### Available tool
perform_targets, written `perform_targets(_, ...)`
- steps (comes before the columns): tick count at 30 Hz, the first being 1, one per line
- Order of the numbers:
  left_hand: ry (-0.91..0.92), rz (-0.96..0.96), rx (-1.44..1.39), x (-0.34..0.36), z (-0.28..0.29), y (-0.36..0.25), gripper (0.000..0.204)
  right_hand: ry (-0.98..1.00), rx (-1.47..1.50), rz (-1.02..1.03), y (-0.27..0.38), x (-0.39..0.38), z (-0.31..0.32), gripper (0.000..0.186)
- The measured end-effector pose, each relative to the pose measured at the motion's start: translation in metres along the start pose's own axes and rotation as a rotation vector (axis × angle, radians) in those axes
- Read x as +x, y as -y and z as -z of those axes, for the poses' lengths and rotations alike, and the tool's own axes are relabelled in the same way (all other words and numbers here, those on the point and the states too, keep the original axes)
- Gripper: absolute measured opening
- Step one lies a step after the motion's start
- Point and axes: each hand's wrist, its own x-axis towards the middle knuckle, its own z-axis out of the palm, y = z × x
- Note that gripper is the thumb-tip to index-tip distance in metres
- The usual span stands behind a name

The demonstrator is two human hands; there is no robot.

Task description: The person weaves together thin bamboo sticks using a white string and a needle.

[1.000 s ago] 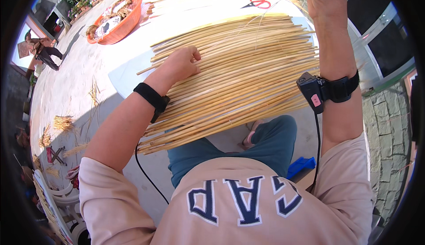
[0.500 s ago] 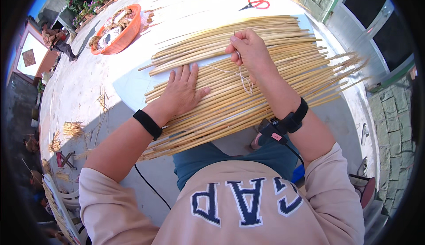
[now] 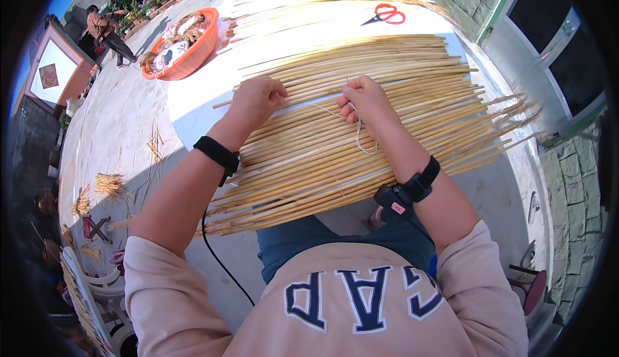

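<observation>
Long pale reeds (image 3: pixel 348 170) lie side by side across a white round table (image 3: pixel 193 125), with a narrow gap splitting them into an upper and a lower band. My left hand (image 3: pixel 258 99) has its fingers curled down on a reed at this gap, fingertips partly hidden. To its right, my right hand (image 3: pixel 361 99) pinches a thin needle, with white cord (image 3: pixel 366 147) looping down over the lower reeds. Red-handled scissors (image 3: pixel 393 14) rest beyond the reeds on the table.
An orange basin (image 3: pixel 180 67) with straw and fabric items stands at upper left. A person (image 3: pixel 103 28) is farther back. Straw bundles (image 3: pixel 108 186) lie on the concrete at left. A glass-paned door (image 3: pixel 567 60) and stone wall (image 3: pixel 567 228) border the right.
My right hand came down from high at the right onto the reeds, then slightly lower. My left hand flattened out, then curled up again a little farther back. The distant person shifted.
</observation>
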Motion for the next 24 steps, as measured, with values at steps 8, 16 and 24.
perform_targets(8,0.024,-0.091,0.195,0.010,-0.018,-0.004,0.015,-0.021,0.183,0.133,0.022,-0.013,0.009,0.012)
perform_targets(16,0.113,0.000,0.349,0.013,-0.014,-0.019,0.020,0.136,0.024,-0.031,0.024,-0.047,-0.033,0.008)
perform_targets(24,0.194,0.039,-0.007,0.010,0.000,-0.010,0.024,0.175,-0.127,-0.009,0.002,-0.045,-0.042,0.010)
